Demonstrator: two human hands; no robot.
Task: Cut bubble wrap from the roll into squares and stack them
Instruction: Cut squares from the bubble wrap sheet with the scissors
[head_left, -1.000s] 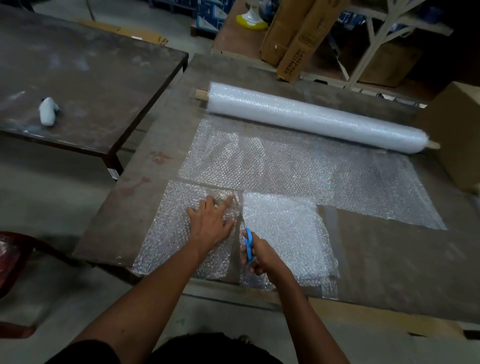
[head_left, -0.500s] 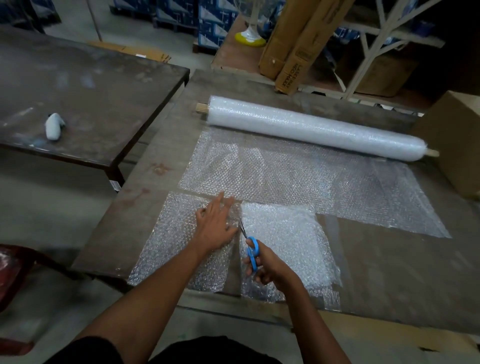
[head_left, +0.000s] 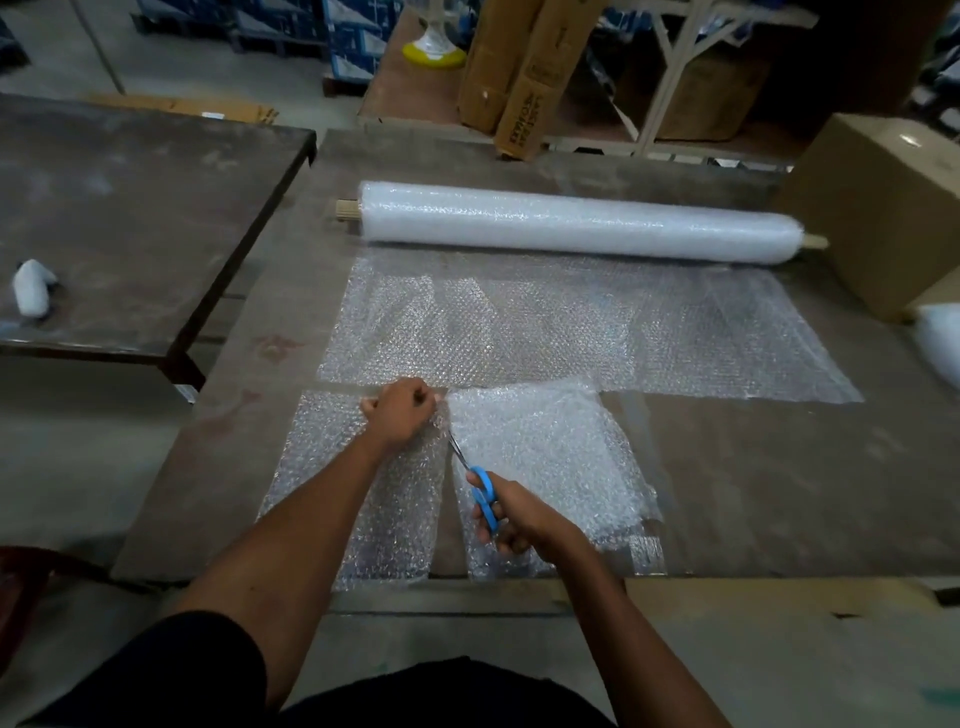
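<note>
1. Holding the far edge of the cut square (head_left: 358, 483), the left hand (head_left: 402, 415) has its fingers curled and pinches the bubble wrap there.
2. The right hand (head_left: 519, 519) grips the blue scissors (head_left: 480, 491); the blades point at the gap between this square and the stack (head_left: 550, 467) beside it.
3. The roll (head_left: 576, 223) lies at the far side of the surface (head_left: 779, 493), with its sheet (head_left: 571, 327) unrolled toward the person.
4. Risk: the thin wrap may bunch in the blades and tear crookedly, I think.
5. Lifting the square could drag the stack out of line.
</note>
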